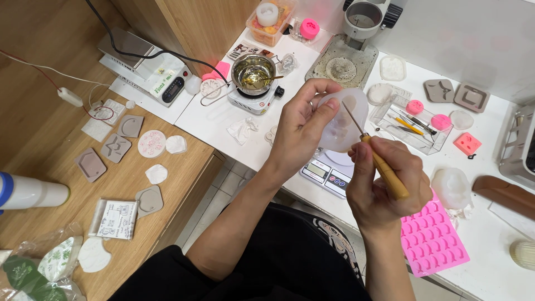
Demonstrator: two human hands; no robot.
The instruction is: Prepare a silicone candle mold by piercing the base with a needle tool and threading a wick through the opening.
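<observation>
My left hand (301, 128) grips a translucent white silicone mould (344, 120), held up tilted over the white table. My right hand (384, 187) holds a thin metal pick with a wooden handle (384, 170); its tip pokes into the mould's cavity. Just below the mould sits a small digital scale (326, 174). A pink silicone mould sheet (432, 239) lies under my right wrist, with a second translucent mould (451, 187) beside it.
A small steel pot with a spoon (253, 72) sits on a mini hotplate. A clear tray of tools (412, 122), pink and grey moulds, and a microscope base (343, 67) crowd the white table. The wooden desk (50, 139) at left holds grey moulds, plaster casts, a scale and a bottle.
</observation>
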